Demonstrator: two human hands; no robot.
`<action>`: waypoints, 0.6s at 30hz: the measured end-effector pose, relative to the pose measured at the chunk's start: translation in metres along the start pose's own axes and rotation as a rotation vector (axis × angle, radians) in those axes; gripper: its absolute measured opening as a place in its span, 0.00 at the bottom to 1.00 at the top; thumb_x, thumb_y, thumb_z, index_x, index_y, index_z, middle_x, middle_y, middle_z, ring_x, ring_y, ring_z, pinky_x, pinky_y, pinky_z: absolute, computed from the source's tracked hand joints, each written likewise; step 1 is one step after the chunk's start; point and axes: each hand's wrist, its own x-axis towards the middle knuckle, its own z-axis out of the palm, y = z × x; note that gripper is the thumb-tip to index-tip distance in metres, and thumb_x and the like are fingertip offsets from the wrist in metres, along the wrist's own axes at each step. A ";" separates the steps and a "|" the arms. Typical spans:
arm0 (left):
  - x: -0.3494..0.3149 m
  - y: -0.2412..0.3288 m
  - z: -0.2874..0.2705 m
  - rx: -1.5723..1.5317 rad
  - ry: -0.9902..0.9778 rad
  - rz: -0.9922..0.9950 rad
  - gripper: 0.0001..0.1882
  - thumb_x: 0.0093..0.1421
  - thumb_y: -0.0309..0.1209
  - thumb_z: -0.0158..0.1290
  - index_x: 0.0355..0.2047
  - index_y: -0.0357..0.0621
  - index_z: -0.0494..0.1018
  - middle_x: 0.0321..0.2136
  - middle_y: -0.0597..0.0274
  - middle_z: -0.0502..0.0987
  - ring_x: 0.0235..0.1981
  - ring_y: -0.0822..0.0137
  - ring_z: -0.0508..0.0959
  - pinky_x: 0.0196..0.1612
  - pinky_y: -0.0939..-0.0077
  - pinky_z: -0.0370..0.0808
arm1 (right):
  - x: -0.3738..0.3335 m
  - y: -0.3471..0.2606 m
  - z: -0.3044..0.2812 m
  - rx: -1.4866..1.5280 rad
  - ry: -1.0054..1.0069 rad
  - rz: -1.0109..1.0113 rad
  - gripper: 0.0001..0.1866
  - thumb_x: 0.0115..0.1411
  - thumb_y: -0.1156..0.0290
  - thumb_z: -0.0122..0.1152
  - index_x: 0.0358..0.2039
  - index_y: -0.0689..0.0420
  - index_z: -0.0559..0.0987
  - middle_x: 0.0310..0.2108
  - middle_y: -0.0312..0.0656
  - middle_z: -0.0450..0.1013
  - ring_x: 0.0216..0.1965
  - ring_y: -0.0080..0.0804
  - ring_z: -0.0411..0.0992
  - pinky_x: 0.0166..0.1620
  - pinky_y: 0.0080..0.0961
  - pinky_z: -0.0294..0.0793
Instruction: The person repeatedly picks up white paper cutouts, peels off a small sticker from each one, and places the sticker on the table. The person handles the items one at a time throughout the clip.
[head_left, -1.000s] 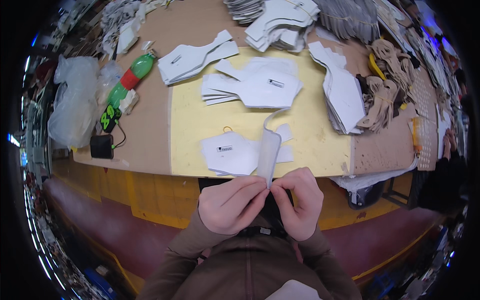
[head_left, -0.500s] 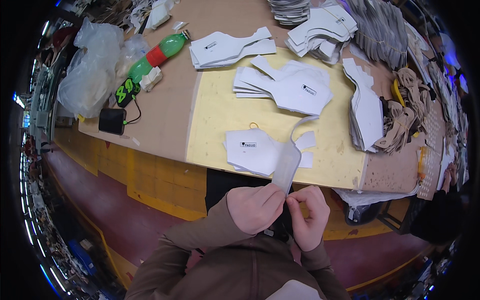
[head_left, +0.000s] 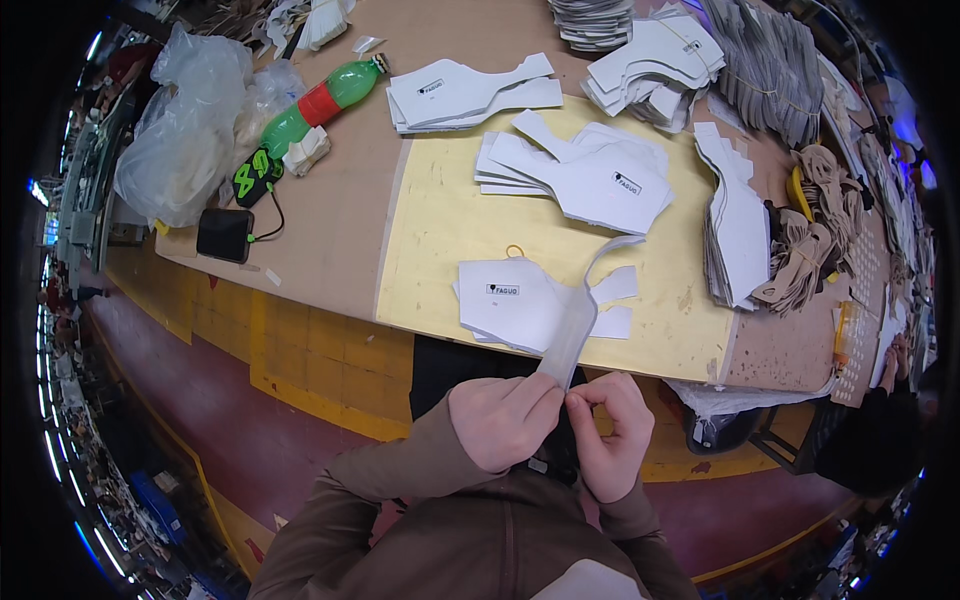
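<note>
A long, curved, light grey cut piece of sheet material point(head_left: 572, 328) rises from my hands over the table's near edge, its narrow end bending over the yellow sheet. My left hand point(head_left: 503, 422) is closed around its lower end, fingers folded over. Thumb and forefinger of my right hand point(head_left: 612, 436) pinch together at the piece's lower right edge, touching my left fingers. The very end of the piece is hidden by my hands. Just beyond lies a small stack of white printed cut pieces point(head_left: 515, 310), partly covered by the grey piece.
A yellow sheet point(head_left: 425, 235) covers the table's middle. More white stacks point(head_left: 590, 170) lie beyond, with another white stack point(head_left: 737, 215) and bundled beige strips point(head_left: 800, 255) to the right. At left are a green bottle point(head_left: 345, 85), a plastic bag point(head_left: 180, 140) and a black device point(head_left: 224, 236).
The view has shifted slightly, so the table things sit a little further right. My hands have dropped slightly left with the grey piece and keep the same grip.
</note>
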 end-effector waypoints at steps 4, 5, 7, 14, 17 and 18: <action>0.004 0.001 0.001 0.028 0.012 0.041 0.07 0.54 0.27 0.56 0.31 0.39 0.72 0.28 0.62 0.68 0.25 0.70 0.76 0.25 0.76 0.72 | -0.001 -0.001 0.001 -0.005 0.006 0.010 0.04 0.54 0.84 0.66 0.29 0.61 0.79 0.26 0.40 0.73 0.29 0.35 0.70 0.33 0.29 0.69; 0.005 0.001 0.002 0.024 0.026 0.036 0.07 0.54 0.28 0.57 0.31 0.39 0.72 0.28 0.62 0.69 0.25 0.70 0.76 0.25 0.76 0.73 | -0.001 -0.002 0.000 -0.005 0.007 0.006 0.04 0.54 0.84 0.65 0.29 0.62 0.79 0.26 0.41 0.73 0.29 0.34 0.70 0.34 0.28 0.69; 0.007 0.001 0.005 0.009 0.048 0.026 0.08 0.53 0.29 0.58 0.31 0.40 0.72 0.28 0.62 0.69 0.26 0.69 0.76 0.26 0.75 0.73 | -0.001 -0.002 0.000 -0.014 0.007 0.006 0.03 0.54 0.84 0.64 0.28 0.64 0.78 0.25 0.42 0.72 0.29 0.32 0.70 0.35 0.25 0.68; 0.012 -0.003 0.010 -0.183 0.124 -0.060 0.08 0.49 0.24 0.61 0.30 0.40 0.75 0.27 0.61 0.75 0.24 0.62 0.78 0.27 0.73 0.75 | 0.001 0.003 -0.006 0.124 0.023 0.062 0.05 0.52 0.83 0.67 0.28 0.61 0.80 0.25 0.40 0.74 0.28 0.33 0.70 0.33 0.28 0.69; 0.011 -0.019 0.002 -0.472 0.201 -0.208 0.13 0.53 0.28 0.64 0.37 0.37 0.77 0.36 0.55 0.80 0.37 0.56 0.81 0.41 0.68 0.78 | 0.004 0.000 -0.012 0.169 0.056 0.035 0.05 0.51 0.83 0.67 0.28 0.61 0.80 0.25 0.40 0.74 0.28 0.33 0.71 0.33 0.27 0.69; 0.009 -0.026 -0.003 -0.530 0.224 -0.228 0.19 0.52 0.31 0.67 0.42 0.37 0.76 0.40 0.52 0.79 0.41 0.55 0.80 0.46 0.66 0.77 | 0.006 -0.002 -0.013 0.175 0.072 0.008 0.05 0.51 0.83 0.68 0.28 0.61 0.80 0.26 0.40 0.74 0.28 0.34 0.71 0.33 0.27 0.69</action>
